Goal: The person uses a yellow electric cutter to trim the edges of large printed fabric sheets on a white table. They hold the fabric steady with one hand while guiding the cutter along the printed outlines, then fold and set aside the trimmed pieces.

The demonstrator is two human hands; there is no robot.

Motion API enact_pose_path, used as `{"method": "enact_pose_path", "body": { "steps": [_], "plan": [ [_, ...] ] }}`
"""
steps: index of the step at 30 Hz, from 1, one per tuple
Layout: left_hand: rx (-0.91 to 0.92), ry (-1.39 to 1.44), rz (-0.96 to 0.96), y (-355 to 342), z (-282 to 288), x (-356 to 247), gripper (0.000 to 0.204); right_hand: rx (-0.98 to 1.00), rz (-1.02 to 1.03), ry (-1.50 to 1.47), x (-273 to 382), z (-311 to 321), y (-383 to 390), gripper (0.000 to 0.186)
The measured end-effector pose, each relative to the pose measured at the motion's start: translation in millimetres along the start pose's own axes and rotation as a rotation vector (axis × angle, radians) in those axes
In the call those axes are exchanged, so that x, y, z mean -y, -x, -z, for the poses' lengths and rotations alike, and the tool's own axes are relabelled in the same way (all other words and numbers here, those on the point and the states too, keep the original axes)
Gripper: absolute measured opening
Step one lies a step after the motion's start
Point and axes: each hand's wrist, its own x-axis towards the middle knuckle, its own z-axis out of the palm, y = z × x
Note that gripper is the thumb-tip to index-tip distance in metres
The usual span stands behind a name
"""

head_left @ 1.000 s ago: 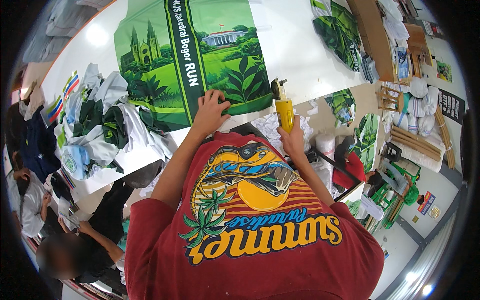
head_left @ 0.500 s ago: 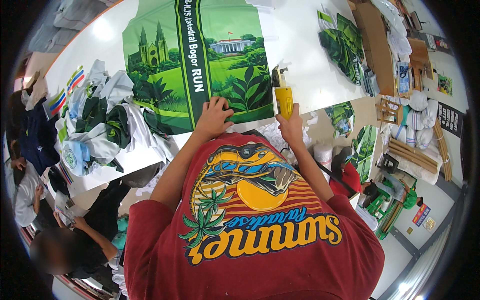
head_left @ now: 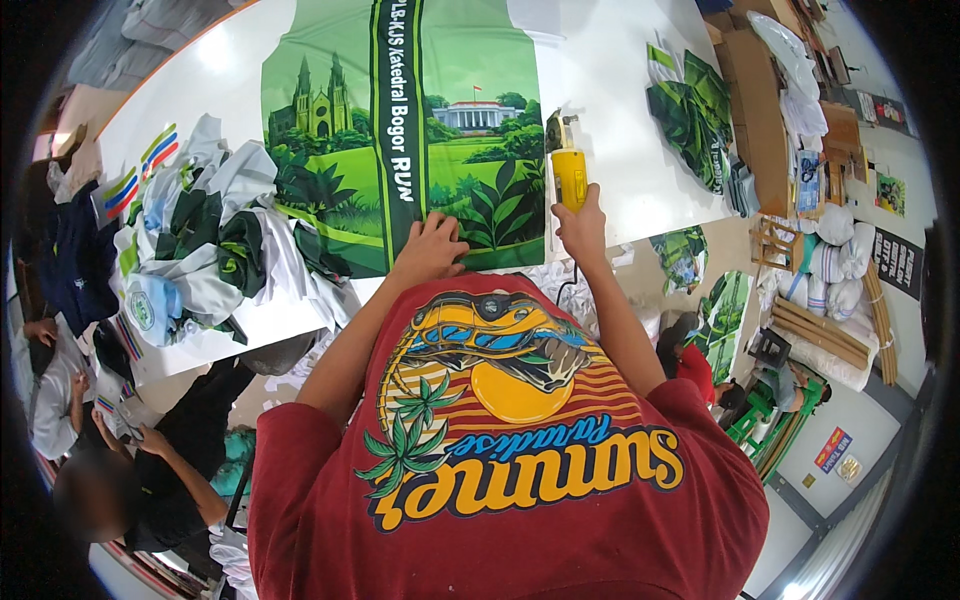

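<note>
A green printed fabric panel [head_left: 335, 225] lies flat on the white table in front of me. It shows a church, a white building and leaves, with a dark lettered band down it. My left hand [head_left: 432, 248] presses on the panel's near part, fingers outstretched and holding nothing. In my right hand [head_left: 582, 222] is a yellow handheld electric fabric cutter [head_left: 569, 180], gripped by its body. The cutter's metal head points away from me, right beside the panel's right edge. Its blade is too small to make out. A dark cord trails below my right hand.
A heap of white and green fabric pieces [head_left: 205, 240] covers the table's left side. More green pieces [head_left: 690, 110] lie at the far right, beside a cardboard box [head_left: 748, 110]. Another person [head_left: 165, 470] is at the lower left, hands on something small. White scraps lie below the table edge.
The cutter and my right hand have moved away from me along the panel's right edge. My left hand stays on the panel. The whole view has shifted slightly.
</note>
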Motion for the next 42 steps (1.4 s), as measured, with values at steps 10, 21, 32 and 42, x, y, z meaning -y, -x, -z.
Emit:
{"method": "enact_pose_path", "body": {
  "steps": [10,21,32,42],
  "plan": [
    [0.003,-0.014,-0.054,8,-12,17,0.026,-0.021,0.05,0.026,37,-5,-54,0.061],
    [0.049,0.062,-0.027,14,-14,29,0.022,-0.038,0.037,0.048,87,-5,-115,0.065],
    [0.316,0.311,0.216,8,-10,38,0.034,-0.015,0.055,0.04,144,1,-215,0.065],
    [0.365,0.242,0.372,-13,46,40,0.044,-0.051,0.09,-0.149,196,-22,-332,0.066]
  ]
}}
